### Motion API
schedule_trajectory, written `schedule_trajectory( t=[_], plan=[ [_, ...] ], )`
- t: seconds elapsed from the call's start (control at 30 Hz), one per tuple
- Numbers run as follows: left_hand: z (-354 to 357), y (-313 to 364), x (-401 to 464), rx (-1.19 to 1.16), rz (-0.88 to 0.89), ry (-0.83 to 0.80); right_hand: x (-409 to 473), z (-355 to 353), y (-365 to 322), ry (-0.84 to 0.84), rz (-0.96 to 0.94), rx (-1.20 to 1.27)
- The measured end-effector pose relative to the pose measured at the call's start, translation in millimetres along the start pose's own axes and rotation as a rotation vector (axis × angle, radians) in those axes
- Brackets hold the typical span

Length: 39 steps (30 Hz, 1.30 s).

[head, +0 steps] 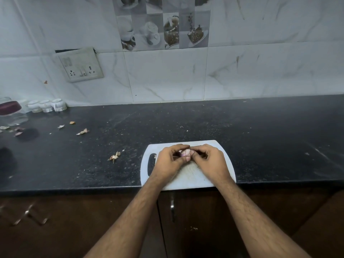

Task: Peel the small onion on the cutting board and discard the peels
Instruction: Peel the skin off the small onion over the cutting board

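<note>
A small pinkish-white onion (185, 152) is held just above the white cutting board (189, 178), which lies at the counter's front edge. My left hand (170, 159) grips the onion from the left, thumb and fingers curled around it. From the right, my right hand (209, 160) pinches it with the fingertips. Most of the onion is hidden between the fingers. A clump of dry peel (114, 156) lies on the black counter left of the board.
More peel scraps (82, 132) are scattered over the counter's left part. Glass jars (11, 113) and small white cups (46, 105) stand at the far left against the tiled wall. A wall socket (81, 65) is above them. Brown cabinet doors are below the counter.
</note>
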<state>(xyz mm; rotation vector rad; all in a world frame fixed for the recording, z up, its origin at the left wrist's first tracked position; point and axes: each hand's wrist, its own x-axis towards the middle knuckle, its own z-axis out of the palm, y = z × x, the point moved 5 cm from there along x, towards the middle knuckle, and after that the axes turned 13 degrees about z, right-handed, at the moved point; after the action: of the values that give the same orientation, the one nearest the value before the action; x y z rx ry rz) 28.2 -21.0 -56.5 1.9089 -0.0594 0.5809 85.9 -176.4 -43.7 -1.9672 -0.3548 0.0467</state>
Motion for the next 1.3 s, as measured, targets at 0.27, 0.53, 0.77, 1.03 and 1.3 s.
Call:
schedule_trajectory(
  t=[0.27, 0.53, 0.77, 1.03, 1.3],
  plan=[
    [1.8, 4.6, 0.2, 0.051, 0.01, -0.025, 2.7, -0.4, 2.5, -0.023, 0.041, 0.009],
    [4.4, 9.4, -0.1, 0.077, 0.044, -0.056, 0.4, 2.3, 2.6, -0.012, 0.086, -0.045],
    [1.0, 6.6, -1.3, 0.015, 0.009, -0.013, 0.0, 1.8, 3.0, 0.032, 0.103, -0.079],
    [-3.9, 3.3, -2.0, -0.103, 0.028, 0.03, 1.8, -6.9, 6.2, 0.181, 0.066, -0.099],
    [3.4, -4.3, 0.5, -0.164, 0.019, -0.037, -2.0, -1.5, -6.5, -0.013, -0.039, -0.011]
  ],
)
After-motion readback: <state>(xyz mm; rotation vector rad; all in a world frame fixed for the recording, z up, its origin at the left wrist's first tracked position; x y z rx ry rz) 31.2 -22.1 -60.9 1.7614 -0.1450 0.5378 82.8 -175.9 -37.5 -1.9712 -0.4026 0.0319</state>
